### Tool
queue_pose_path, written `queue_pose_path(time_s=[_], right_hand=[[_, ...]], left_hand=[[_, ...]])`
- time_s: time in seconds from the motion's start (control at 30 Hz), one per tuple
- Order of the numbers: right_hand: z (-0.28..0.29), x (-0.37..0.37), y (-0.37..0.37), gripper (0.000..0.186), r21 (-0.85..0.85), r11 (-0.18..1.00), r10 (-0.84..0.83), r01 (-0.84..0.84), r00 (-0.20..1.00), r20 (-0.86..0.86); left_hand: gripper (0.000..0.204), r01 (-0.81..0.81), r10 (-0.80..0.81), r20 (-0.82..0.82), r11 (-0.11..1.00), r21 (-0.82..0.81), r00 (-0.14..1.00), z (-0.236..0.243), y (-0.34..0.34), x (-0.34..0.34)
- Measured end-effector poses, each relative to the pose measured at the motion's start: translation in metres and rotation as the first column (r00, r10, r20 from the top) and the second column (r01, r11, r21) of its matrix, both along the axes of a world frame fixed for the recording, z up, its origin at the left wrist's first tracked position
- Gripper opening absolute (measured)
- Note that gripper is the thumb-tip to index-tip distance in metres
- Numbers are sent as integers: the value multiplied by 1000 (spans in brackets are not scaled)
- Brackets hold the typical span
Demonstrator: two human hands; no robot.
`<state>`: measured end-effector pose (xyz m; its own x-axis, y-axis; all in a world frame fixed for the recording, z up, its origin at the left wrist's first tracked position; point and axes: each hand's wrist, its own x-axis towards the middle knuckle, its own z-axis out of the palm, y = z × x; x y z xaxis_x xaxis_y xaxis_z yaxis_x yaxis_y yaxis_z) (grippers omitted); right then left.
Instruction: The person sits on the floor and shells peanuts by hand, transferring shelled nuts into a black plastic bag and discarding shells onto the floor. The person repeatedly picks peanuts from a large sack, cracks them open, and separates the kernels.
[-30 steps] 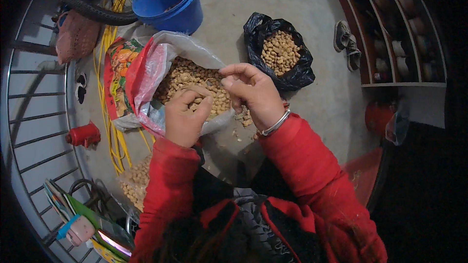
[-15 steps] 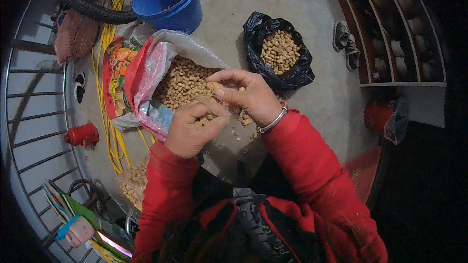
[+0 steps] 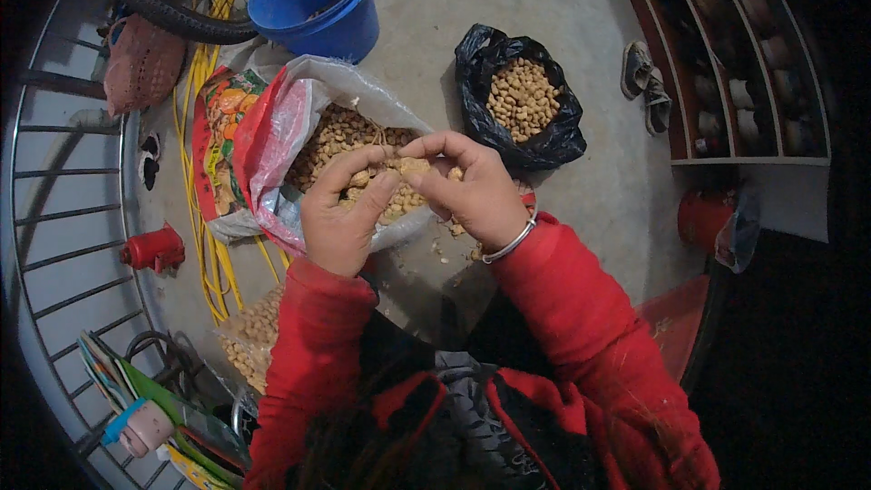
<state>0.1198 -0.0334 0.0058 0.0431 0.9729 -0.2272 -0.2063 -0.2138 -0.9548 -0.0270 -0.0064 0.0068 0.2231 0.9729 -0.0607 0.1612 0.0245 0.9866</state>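
Note:
My left hand [image 3: 345, 218] and my right hand [image 3: 472, 191], both in red sleeves, meet over an open woven sack [image 3: 236, 172] of unshelled peanuts [image 3: 322, 136]. Their fingers are closed on a small pale peanut cluster [image 3: 411, 165] with thin brown stalks rising from it. My right wrist wears a silver bangle. Some loose peanuts and bits of shell [image 3: 458, 231] lie beside the sack. A black plastic bag [image 3: 481, 109] holding peanuts stands just beyond my right hand, and a clear bag of peanuts [image 3: 240, 349] lies by my left forearm.
A blue bucket [image 3: 318, 27], bicycle tyre [image 3: 209, 32] and pink bag [image 3: 141, 73] are at back left, beside yellow hose [image 3: 218, 272]. A red metal object [image 3: 154, 251] lies near a railing [image 3: 68, 245]. Right are shoes [image 3: 640, 68], a shoe rack [image 3: 776, 159] and red bucket [image 3: 703, 218].
My left hand has shifted back to the left and up since half a second ago, its fingers now higher beside my right hand's. Thin stalks now stick up above my fingertips.

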Motion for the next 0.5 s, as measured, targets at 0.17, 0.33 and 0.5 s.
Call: queue_pose_path(time_s=[0.17, 0.33, 0.5], right_hand=[[-6, -3, -1, 17, 276, 961, -79, -14, 943, 323], [3, -2, -3, 16, 183, 983, -54, 16, 977, 205], [11, 19, -5, 18, -49, 999, -26, -9, 759, -650]], left_hand=[[9, 36, -17, -87, 975, 218, 996, 2, 2, 6], [9, -18, 45, -143, 983, 184, 989, -4, 4, 4], [11, -17, 17, -172, 1000, -1, 985, -8, 7, -4]])
